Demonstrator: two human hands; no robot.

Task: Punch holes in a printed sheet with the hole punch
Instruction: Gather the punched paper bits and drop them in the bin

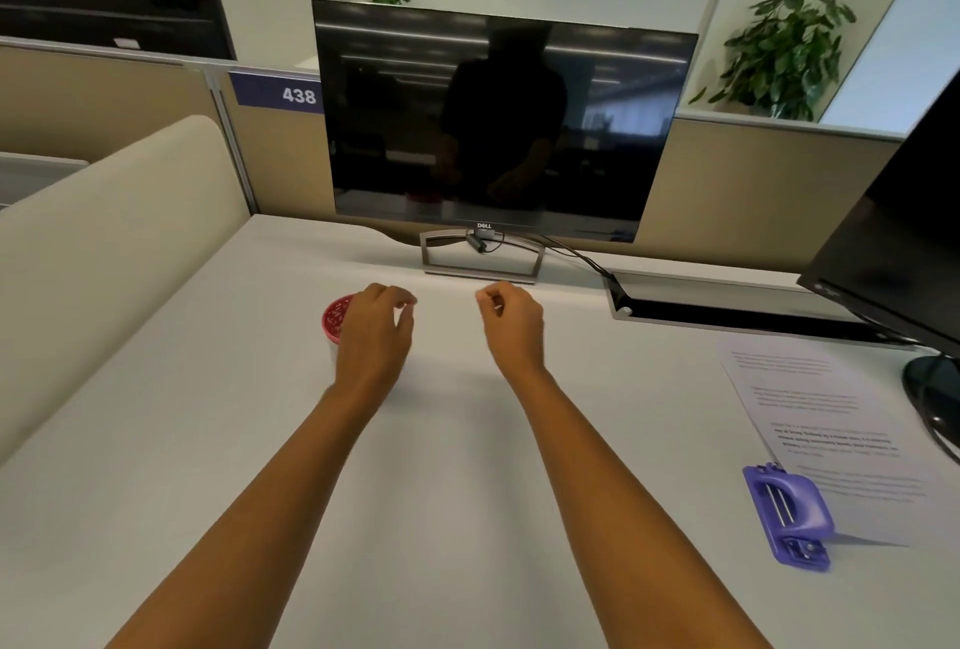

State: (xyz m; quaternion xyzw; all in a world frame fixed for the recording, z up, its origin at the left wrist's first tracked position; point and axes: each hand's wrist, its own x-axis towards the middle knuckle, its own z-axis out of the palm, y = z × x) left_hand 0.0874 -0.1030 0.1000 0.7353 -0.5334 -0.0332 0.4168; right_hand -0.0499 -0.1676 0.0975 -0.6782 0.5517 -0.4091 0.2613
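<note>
A purple hole punch lies on the white desk at the lower right, resting on the near left corner of a printed sheet. The sheet lies flat with several blocks of text. Both of my arms reach forward over the middle of the desk, far to the left of the punch and sheet. My left hand hovers with fingers loosely curled and apart, holding nothing. My right hand has its fingers curled in, with nothing seen in it.
A red mesh cup stands just left of my left hand, partly hidden by it. A dark monitor on a stand sits behind my hands. A second monitor and its round base are at the right, with a cable tray beside them.
</note>
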